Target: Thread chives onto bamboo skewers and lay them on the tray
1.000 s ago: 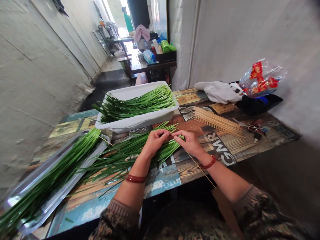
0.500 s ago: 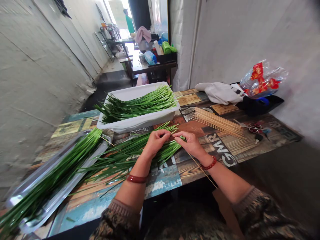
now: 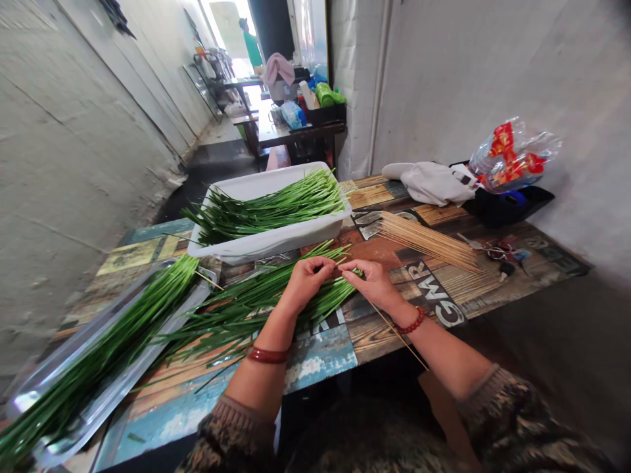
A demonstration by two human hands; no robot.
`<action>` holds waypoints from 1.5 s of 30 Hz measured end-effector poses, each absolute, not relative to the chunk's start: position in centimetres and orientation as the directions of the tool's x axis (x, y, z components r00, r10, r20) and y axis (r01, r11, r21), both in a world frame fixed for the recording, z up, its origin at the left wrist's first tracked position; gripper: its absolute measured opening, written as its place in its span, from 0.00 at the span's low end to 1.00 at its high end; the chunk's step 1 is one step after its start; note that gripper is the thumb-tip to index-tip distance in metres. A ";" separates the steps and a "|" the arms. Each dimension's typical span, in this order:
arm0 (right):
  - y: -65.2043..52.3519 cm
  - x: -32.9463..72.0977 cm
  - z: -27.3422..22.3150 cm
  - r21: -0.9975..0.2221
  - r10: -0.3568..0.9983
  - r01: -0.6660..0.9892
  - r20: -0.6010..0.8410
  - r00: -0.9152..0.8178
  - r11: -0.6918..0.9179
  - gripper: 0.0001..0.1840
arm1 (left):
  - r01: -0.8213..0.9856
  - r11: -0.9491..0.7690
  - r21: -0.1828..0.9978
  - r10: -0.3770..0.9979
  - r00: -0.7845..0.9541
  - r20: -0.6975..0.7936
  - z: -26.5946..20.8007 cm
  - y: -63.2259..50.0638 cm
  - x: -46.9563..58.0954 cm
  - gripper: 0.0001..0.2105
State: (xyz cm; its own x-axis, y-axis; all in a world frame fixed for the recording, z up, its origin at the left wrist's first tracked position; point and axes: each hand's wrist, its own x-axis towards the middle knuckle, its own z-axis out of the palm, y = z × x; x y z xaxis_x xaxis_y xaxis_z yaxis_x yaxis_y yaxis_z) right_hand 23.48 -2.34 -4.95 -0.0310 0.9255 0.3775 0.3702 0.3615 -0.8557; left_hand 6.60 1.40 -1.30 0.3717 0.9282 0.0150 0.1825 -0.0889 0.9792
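My left hand [image 3: 309, 281] is closed in a pinch above a loose spread of long green garlic chives [image 3: 241, 305]; what sits between its fingertips is too small to make out. Almost touching it, my right hand [image 3: 373, 286] is closed with thumb and forefinger together. A thin bamboo skewer [image 3: 400, 336] runs from under the right hand down past the table edge, apparently held in its fingers. Chive stalk ends show beneath both hands. More chives [image 3: 276, 205] fill a white tub [image 3: 266, 251] behind the hands.
To the left, a clear plastic tray [image 3: 148, 368] bears a long bunch of chives and a skewer. A pile of bamboo skewers [image 3: 428, 242] lies right, near scissors and keys [image 3: 503, 263]. A pale cap [image 3: 436, 182] and plastic bag [image 3: 513, 157] sit behind. A person [image 3: 251, 46] stands far off.
The view has shifted very slightly. Both hands keep their pinched pose at nearly the same spot, and the chives and skewers lie as before.
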 end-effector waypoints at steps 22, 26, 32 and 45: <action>-2.4 23.4 -5.1 -0.857 0.911 0.328 0.412 -0.028 0.398 0.21 | 0.130 0.009 0.992 0.928 0.369 -0.057 -1.1 1.3 6.6 0.14; -2.5 23.3 -5.1 -0.863 0.914 0.322 0.405 -0.021 0.390 0.20 | 0.132 0.011 0.991 0.922 0.384 -0.061 -1.1 1.3 6.6 0.14; -2.4 23.3 -5.3 -0.879 0.926 0.312 0.378 -0.008 0.362 0.16 | 0.132 -0.018 0.991 0.913 0.406 -0.037 -1.1 1.2 6.6 0.14; -1.9 23.2 -6.1 -0.879 0.917 0.299 0.397 0.027 0.371 0.12 | 0.213 -0.233 0.949 0.888 0.443 0.118 -2.3 1.6 6.9 0.10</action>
State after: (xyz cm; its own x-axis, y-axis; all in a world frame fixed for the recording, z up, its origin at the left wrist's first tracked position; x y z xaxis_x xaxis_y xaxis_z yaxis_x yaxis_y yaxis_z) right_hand 23.19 -1.93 -6.09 0.0274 0.9174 0.3970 0.2992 0.3714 -0.8789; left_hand 6.90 1.58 -2.31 0.4434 0.8885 0.1183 0.2132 -0.2327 0.9489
